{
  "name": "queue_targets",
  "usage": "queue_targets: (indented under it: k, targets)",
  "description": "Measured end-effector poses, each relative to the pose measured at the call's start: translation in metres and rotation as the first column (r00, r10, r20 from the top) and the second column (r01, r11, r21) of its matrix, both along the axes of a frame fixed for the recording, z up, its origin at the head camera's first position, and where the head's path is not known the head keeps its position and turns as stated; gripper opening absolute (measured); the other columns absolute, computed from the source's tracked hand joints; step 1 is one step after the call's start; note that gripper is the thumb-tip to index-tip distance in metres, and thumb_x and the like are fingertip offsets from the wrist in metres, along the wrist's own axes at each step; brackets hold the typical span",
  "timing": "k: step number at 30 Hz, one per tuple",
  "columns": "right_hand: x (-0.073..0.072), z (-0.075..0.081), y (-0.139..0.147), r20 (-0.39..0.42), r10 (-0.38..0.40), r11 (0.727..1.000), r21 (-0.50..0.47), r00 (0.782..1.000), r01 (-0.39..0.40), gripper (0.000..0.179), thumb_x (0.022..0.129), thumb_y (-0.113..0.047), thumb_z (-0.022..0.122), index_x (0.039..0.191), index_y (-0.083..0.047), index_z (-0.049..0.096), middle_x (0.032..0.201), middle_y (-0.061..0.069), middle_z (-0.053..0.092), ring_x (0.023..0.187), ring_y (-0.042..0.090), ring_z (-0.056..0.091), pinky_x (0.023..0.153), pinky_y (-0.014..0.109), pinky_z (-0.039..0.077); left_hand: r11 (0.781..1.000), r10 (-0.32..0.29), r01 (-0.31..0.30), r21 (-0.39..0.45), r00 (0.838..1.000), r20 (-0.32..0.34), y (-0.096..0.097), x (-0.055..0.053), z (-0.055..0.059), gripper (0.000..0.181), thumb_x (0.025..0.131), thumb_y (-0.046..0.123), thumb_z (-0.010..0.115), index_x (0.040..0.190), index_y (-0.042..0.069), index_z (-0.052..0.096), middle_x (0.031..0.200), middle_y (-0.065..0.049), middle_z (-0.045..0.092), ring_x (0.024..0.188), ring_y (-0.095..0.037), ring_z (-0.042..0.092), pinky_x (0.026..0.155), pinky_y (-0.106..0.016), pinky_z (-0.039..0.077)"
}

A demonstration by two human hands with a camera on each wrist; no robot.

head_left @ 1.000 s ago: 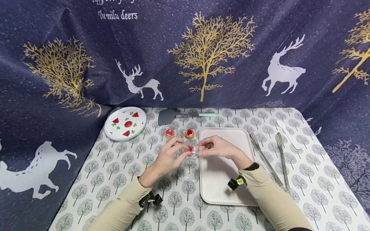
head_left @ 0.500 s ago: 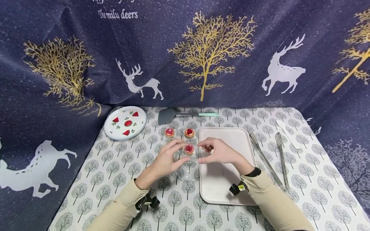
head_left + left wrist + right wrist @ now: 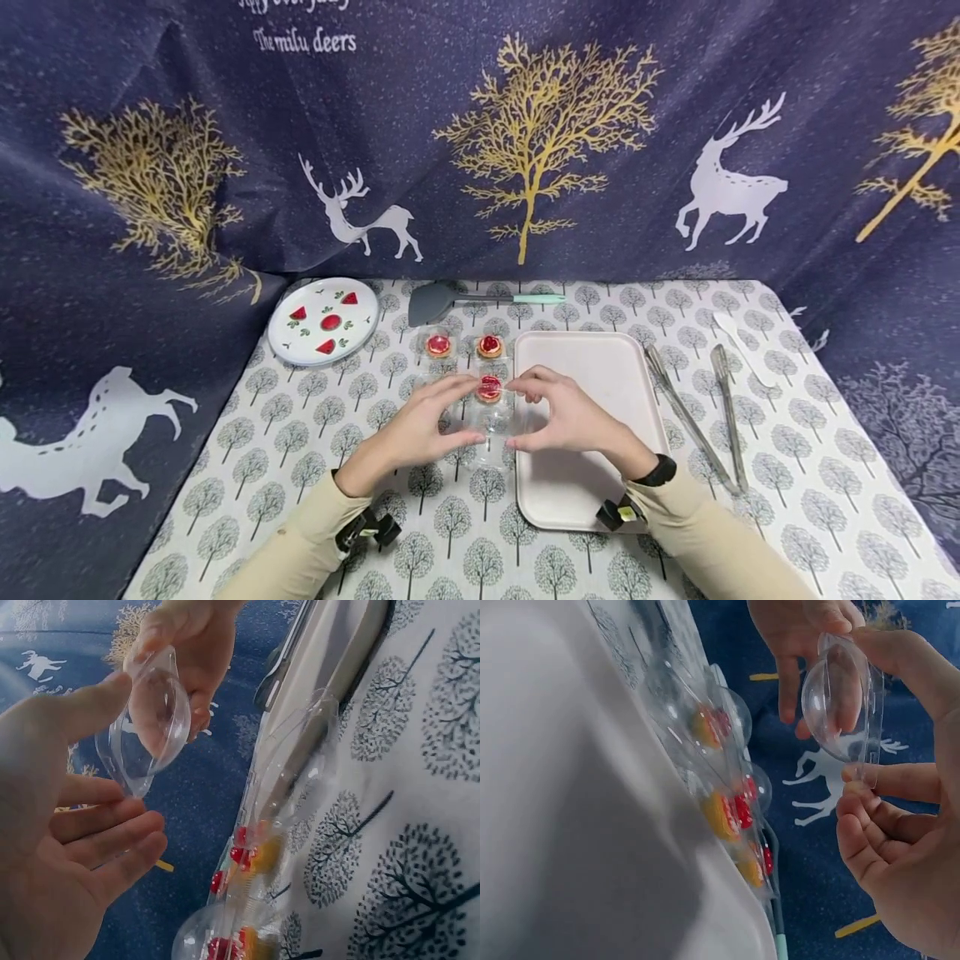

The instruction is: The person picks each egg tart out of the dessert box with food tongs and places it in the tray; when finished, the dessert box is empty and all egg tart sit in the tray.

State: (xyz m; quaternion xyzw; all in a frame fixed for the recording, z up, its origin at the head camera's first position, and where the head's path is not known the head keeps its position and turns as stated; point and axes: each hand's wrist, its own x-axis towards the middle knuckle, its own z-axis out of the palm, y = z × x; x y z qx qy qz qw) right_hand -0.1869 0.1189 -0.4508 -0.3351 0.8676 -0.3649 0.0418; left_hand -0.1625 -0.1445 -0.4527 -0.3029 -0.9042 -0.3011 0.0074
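Navy fabric (image 3: pixel 420 75) with white deer (image 3: pixel 731 187) and gold trees (image 3: pixel 527 204) hangs behind the tree-print tablecloth (image 3: pixel 225 479).

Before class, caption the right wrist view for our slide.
Left hand and right hand hold a clear domed plastic cover near three red-topped yellow tarts and a pale rectangular tray.

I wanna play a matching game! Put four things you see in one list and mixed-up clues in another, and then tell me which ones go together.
Things:
1. plate
2. spatula
3. tongs
4. clear dome

Clues:
A. lying to the right of the tray in the head view
B. held by the left hand and the right hand
C. white with red pictures on it
D. grey blade and pale green handle

Right pairs: 1-C, 2-D, 3-A, 4-B
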Motion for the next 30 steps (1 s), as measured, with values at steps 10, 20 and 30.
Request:
queue_targets:
  k: [10, 20, 30]
  targets:
    - [0.019, -0.005, -0.005, -0.172, 0.071, 0.996, 0.062, 0.983, -0.061, 0.08, 0.066, -0.05, 0.084, 0.129, -0.006, 0.06, 0.12, 0.001, 0.057, 0.108, 0.016, 0.058, 0.094, 0.037, 0.054, 0.989, -0.12, 0.123, -0.084, 0.992, 0.033, -0.006, 0.006, -0.002, 0.083, 0.081, 0.059, 0.067, 0.146, 0.014, 0.044, 0.149, -0.011, 0.045, 0.136, -0.032, 0.043, 0.109, -0.058, 0.037]
    - [0.035, -0.02, -0.007, -0.317, 0.142, 0.99, 0.036, 0.938, -0.137, 0.081, 0.064, -0.047, 0.086, 0.125, -0.002, 0.06, 0.116, 0.004, 0.057, 0.106, 0.014, 0.056, 0.095, 0.03, 0.054, 0.966, -0.202, 0.204, -0.156, 0.979, 0.032, -0.007, 0.017, -0.006, 0.091, 0.076, 0.054, 0.075, 0.149, 0.013, 0.039, 0.145, -0.001, 0.043, 0.13, -0.015, 0.046, 0.11, -0.037, 0.043]
    - [0.049, -0.027, -0.008, -0.338, 0.171, 0.984, 0.101, 0.925, -0.144, 0.082, 0.065, -0.051, 0.085, 0.125, -0.001, 0.059, 0.118, 0.005, 0.056, 0.108, 0.015, 0.055, 0.094, 0.028, 0.054, 0.956, -0.252, 0.252, -0.15, 0.968, 0.021, -0.006, 0.027, -0.013, 0.089, 0.075, 0.054, 0.077, 0.143, 0.007, 0.043, 0.139, -0.001, 0.045, 0.125, -0.011, 0.046, 0.107, -0.03, 0.045]
